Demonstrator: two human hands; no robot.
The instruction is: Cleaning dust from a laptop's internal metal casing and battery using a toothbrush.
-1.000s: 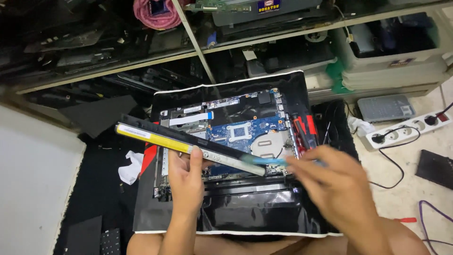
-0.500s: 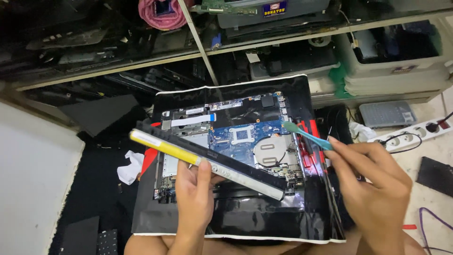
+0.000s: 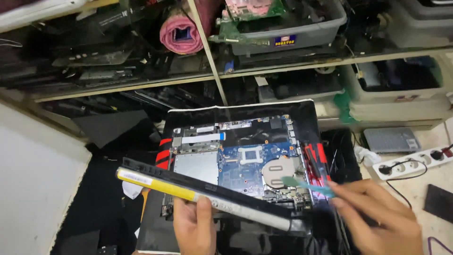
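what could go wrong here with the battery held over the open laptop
The left hand grips the long battery near its middle only, so it could tip or drop onto the bare board. The right hand holds a teal tool over the fan area; a slip might scrape parts.

A long battery bar [image 3: 207, 194] is black along its upper edge, with a bright yellow label toward one end and a pale grey-white label toward the other. The opened laptop [image 3: 236, 160] shows a blue circuit board [image 3: 245, 167], a plain silver metal plate [image 3: 196, 166] and a copper-toned round fan [image 3: 278, 171], framed by a black case with red stripes [image 3: 314, 158]. A thin pry tool [image 3: 309, 185] is translucent teal. On the shelf above, a rolled cloth [image 3: 181, 33] is pink. A power strip [image 3: 410, 165] is white.
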